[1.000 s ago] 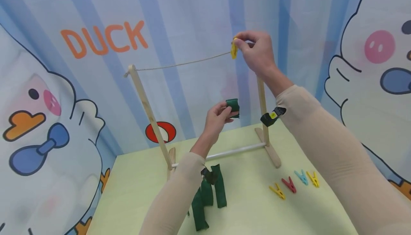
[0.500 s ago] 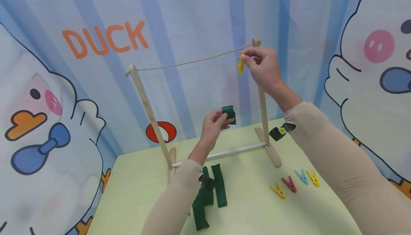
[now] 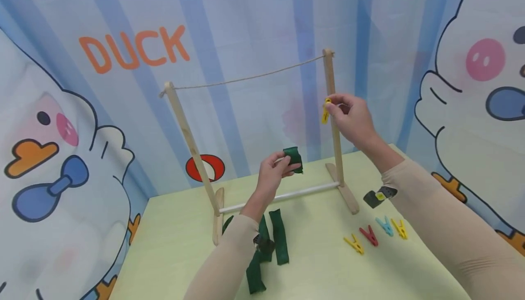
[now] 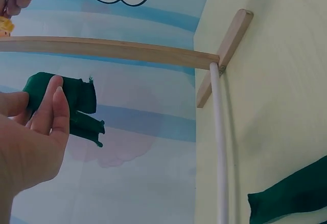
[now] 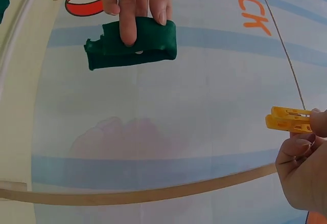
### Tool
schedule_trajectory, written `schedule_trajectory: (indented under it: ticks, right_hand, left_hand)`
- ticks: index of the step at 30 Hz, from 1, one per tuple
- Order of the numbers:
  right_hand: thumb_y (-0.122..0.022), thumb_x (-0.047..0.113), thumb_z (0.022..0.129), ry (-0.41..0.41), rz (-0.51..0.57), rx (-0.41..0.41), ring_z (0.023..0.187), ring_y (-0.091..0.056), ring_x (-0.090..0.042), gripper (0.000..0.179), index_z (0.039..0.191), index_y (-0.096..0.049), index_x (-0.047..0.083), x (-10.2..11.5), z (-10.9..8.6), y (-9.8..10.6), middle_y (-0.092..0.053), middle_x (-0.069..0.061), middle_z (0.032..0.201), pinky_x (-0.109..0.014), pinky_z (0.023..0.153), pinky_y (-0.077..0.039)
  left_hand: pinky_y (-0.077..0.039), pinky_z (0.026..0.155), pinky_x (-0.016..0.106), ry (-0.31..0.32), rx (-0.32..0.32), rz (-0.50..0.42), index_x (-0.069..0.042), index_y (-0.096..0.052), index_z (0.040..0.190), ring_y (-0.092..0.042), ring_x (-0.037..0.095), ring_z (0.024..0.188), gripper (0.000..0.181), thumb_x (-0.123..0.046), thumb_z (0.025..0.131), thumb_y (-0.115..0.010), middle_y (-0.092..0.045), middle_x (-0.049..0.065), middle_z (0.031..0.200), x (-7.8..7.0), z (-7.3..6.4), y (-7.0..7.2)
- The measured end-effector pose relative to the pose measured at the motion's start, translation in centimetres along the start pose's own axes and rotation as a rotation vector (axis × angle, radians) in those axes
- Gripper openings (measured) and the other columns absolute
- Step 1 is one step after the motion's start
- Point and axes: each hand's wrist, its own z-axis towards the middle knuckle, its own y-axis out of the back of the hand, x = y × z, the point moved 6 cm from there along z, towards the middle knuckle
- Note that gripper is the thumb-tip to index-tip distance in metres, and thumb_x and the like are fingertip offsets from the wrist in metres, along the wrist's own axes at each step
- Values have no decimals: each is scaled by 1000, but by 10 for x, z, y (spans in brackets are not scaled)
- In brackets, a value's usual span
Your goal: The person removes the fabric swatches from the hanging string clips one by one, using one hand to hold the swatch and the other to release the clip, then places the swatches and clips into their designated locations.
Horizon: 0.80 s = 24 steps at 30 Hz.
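In the head view my left hand pinches a folded dark green ribbon strip below the string; the left wrist view shows its two ends hanging apart. My right hand, higher and to the right, pinches a yellow clothespin in front of the rack's right post. The clothespin touches neither the ribbon nor the string. Above both hands, a thin string runs between the tops of the wooden rack's posts, with nothing hanging on it.
More green ribbon strips lie on the pale yellow table, partly behind my left forearm. On the right lie a red clothespin, a blue one and two yellow ones. A white bar joins the rack's feet. A printed curtain hangs behind.
My right hand has come down from the string and shifted right, still pinching the yellow clothespin. My left hand has lowered slightly with the folded ribbon.
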Motion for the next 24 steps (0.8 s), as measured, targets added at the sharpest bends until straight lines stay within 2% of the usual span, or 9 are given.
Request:
schedule_trajectory:
  ticks: [4,8,12,19,24]
  right_hand:
    - [-58,19,103,-24,-31,1,80,-61,-17,28,116,-67,-4,-12,-11,7,-64,-16,104,-20,62,-46]
    - [-59,19,102,-39,-69,38,79,-58,-13,29,118,-66,-5,-22,-21,12,-65,-17,105,-20,60,-44]
    - [-60,20,102,-44,-132,86,84,-59,-21,31,119,-67,-5,-34,-31,13,-66,-19,106,-25,60,-43]
    - [-53,26,105,-119,-288,171,104,-59,-37,41,129,-59,-7,-61,-56,24,-63,-24,115,-51,82,-49]
    - [-50,26,106,-172,-344,211,105,-58,-40,42,131,-55,-8,-83,-73,34,-61,-25,116,-57,83,-49]
  left_hand:
    - [-50,98,46,11,-3,-7,1,-44,147,-66,29,113,47,-16,105,-55,-49,22,146,6,-4,2]
    - [-49,99,46,28,5,-23,1,-43,147,-66,29,113,48,-17,105,-55,-47,23,147,11,-10,1]
    - [-50,97,45,39,4,-22,1,-42,148,-66,30,113,49,-18,104,-55,-43,23,150,17,-14,2]
    - [-53,93,41,79,-33,-34,0,-50,142,-70,27,106,45,-21,102,-59,-57,23,138,34,-21,4]
    - [-54,91,40,94,-50,-32,1,-51,140,-70,26,104,44,-20,103,-59,-64,25,125,44,-27,7]
